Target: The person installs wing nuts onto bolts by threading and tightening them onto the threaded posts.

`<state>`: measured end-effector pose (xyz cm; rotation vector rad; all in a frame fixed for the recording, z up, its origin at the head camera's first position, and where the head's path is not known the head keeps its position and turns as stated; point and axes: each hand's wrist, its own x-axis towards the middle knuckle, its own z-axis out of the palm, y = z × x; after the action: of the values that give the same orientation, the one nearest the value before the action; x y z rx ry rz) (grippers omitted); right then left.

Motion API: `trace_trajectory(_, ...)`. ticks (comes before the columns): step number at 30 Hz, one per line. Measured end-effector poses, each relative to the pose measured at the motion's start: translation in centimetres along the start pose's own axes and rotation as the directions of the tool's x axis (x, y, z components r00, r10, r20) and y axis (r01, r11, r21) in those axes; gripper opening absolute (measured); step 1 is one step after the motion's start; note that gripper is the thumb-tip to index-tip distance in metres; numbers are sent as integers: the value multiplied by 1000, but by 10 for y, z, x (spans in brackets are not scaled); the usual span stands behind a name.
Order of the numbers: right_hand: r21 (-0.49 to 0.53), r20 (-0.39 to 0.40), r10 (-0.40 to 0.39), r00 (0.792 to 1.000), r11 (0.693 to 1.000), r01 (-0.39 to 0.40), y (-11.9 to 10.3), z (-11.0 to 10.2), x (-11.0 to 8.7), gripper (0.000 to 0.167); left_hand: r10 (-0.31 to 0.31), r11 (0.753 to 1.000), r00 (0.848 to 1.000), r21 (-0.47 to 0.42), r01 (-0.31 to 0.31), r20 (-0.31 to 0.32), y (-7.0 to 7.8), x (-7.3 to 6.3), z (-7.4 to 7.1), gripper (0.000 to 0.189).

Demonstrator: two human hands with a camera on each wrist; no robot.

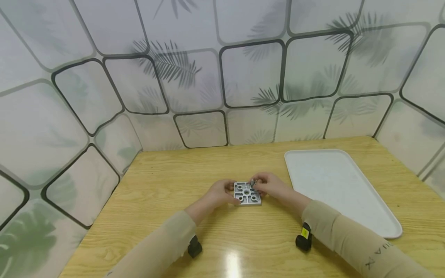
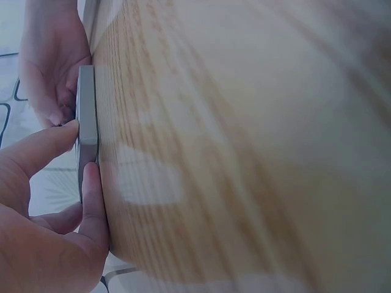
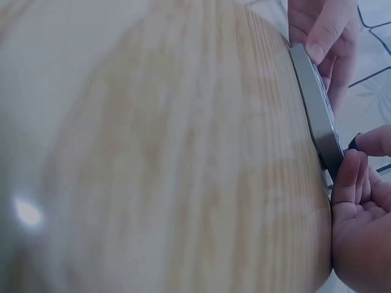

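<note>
A square grey metal plate (image 1: 247, 199) lies on the table, its upper face ribbed with a round boss in the middle and round sockets near the corners. My left hand (image 1: 219, 194) grips the plate's left side; in the left wrist view the thumb (image 2: 58, 143) is on the upper face and a finger lies along the edge. At the far right corner, my right hand (image 1: 271, 185) pinches a small metal piece (image 1: 252, 182), dark in the right wrist view, too small to identify. Other fingers of that hand touch the plate's right edge.
A white rectangular tray (image 1: 333, 185) lies to the right of the hands, partly behind the right forearm. The wooden table (image 1: 174, 173) meets a patterned wall (image 1: 250, 73) at the back. Black wrist devices (image 1: 303, 242) hang under both sleeves.
</note>
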<state>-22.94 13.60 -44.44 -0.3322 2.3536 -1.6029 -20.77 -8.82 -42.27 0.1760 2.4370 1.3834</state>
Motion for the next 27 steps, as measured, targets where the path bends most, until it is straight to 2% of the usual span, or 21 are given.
trace_trajectory(9, -3, -50, -6, 999, 1000, 6, 4, 5, 1, 30, 4, 1000, 1000, 1, -4, -1, 0, 0, 0, 74)
trace_trajectory(16, -18, -98, 24, 995, 1000, -26, 2, 9, 1, 28, 1, 1000, 1000, 1, -1, 3, 0, 0, 0, 74)
trace_trajectory(27, -21, -110, 10, 994, 1000, -13, 2, 8, 2, 20, 4, 1000, 1000, -1, -4, 5, 0, 0, 0, 74)
